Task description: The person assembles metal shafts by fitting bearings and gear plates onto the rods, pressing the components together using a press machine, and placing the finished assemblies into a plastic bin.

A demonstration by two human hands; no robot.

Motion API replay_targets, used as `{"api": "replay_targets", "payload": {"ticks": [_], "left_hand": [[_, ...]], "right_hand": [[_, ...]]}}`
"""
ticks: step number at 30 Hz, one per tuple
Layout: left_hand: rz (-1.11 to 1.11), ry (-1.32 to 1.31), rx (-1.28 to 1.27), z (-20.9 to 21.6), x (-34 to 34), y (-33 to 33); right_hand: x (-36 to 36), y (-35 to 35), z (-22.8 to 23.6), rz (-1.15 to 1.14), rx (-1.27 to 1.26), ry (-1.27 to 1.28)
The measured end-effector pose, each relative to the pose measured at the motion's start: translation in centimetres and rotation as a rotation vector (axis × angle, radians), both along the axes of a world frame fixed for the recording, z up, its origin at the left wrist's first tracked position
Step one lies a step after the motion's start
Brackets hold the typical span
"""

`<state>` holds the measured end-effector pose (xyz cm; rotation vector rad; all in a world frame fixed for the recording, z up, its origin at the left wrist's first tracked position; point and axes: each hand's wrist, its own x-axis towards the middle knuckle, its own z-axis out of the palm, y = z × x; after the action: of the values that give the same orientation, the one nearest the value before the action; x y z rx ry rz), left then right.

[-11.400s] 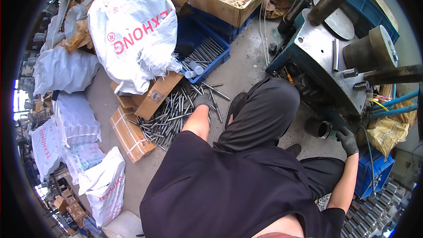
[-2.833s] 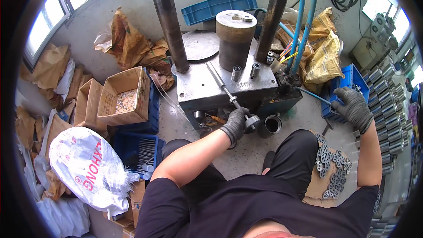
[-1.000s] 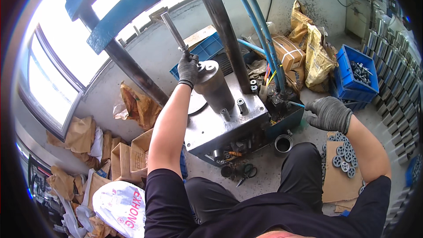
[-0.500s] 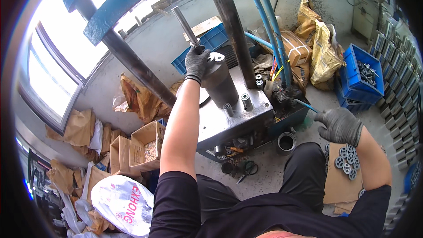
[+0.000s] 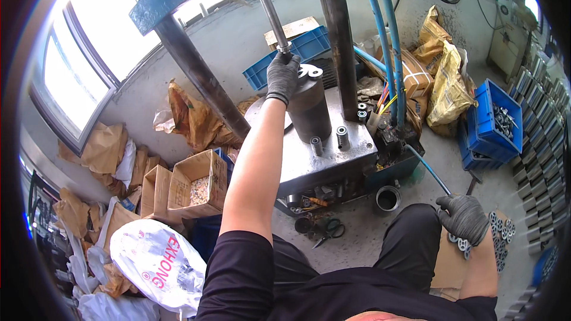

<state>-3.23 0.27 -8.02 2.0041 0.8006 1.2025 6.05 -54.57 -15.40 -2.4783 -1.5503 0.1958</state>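
My left hand (image 5: 282,76), in a dark grey glove, is closed round the lower end of a steel rod (image 5: 272,18) just below its collar. The rod stands up, tilted, beside the top of a dark steel cylinder (image 5: 313,110). On the cylinder lies a pale flat piece with a round hole (image 5: 315,73). My gloved right hand (image 5: 467,219) grips the end of a blue lever (image 5: 429,169) that slopes down from the press. Two short bushings (image 5: 342,137) stand on the steel press table (image 5: 297,169) in front of the cylinder.
Dark press columns (image 5: 336,35) and blue pipes (image 5: 394,53) rise around the table. Cartons (image 5: 199,187) and a white sack (image 5: 157,264) lie at left. Blue crates (image 5: 493,119) hold metal parts at right. Scissors (image 5: 330,230) and a round can (image 5: 388,198) are on the floor.
My right hand has come down and nearer with the lever, which now slopes more steeply. The left hand keeps hold of the rod at the cylinder. The whole view has shifted slightly.
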Motion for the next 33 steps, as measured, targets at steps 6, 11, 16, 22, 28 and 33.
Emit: {"api": "replay_targets", "payload": {"ticks": [6, 11, 16, 22, 28, 33], "left_hand": [[-0.102, -0.140, -0.082, -0.3, 0.1, 1.0], [-0.164, -0.163, -0.117, -0.7, 0.1, 2.3], [-0.210, -0.154, -0.138, -0.9, 0.1, 2.8], [-0.160, -0.115, -0.113, -1.1, 0.4, 3.4], [-0.182, -0.134, -0.132, -1.2, 0.5, 3.1], [-0.276, -0.198, -0.259, -0.6, 0.2, 2.3]], "right_hand": [[-0.1, 0.3, 0.4, -0.044, 0.081, -0.020], [0.0, 0.5, 0.3, -0.036, 0.130, -0.049], [-0.2, 0.6, 0.2, -0.047, 0.142, -0.051], [-0.1, 0.8, 0.3, -0.066, 0.133, -0.056], [-0.3, 0.9, 0.4, -0.079, 0.155, -0.010], [-0.2, 1.0, 0.2, -0.073, 0.141, -0.053]]}}
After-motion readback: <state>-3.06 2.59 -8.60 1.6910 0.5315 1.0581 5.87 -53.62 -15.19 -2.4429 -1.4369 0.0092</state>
